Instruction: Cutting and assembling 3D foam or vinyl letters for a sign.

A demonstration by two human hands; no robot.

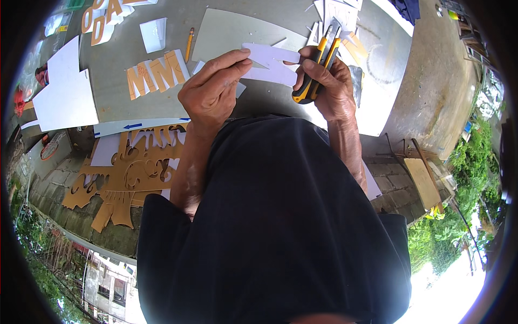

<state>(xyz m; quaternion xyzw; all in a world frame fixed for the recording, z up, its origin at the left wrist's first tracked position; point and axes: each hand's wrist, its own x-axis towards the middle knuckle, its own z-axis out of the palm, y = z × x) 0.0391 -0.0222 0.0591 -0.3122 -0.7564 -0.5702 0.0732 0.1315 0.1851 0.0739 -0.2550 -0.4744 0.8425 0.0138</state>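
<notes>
Between my hands is a flat white cut-out piece (pixel 278 66) with a V-shaped notch on its left side. My left hand (pixel 218 81) is closed, pinching its left end between thumb and fingertips. My right hand (pixel 335 86) is wrapped round what look like two yellow-and-black utility knives (pixel 317 67), held side by side with their tips pointing away from me. The fingertips of that hand also meet the piece's right end; their exact grip there is partly hidden. Beneath the piece, a pale grey sheet (pixel 221 35) lies on the table.
Brown-faced white letters (pixel 156 74) stand left of my hands, near a pencil (pixel 190 44). More letters (pixel 105 27) sit at the far left. A large white board (pixel 65 89) lies at the left edge. Cut brown sheets (pixel 121 181) are below the table, and white scraps (pixel 337 13) lie beyond my right hand.
</notes>
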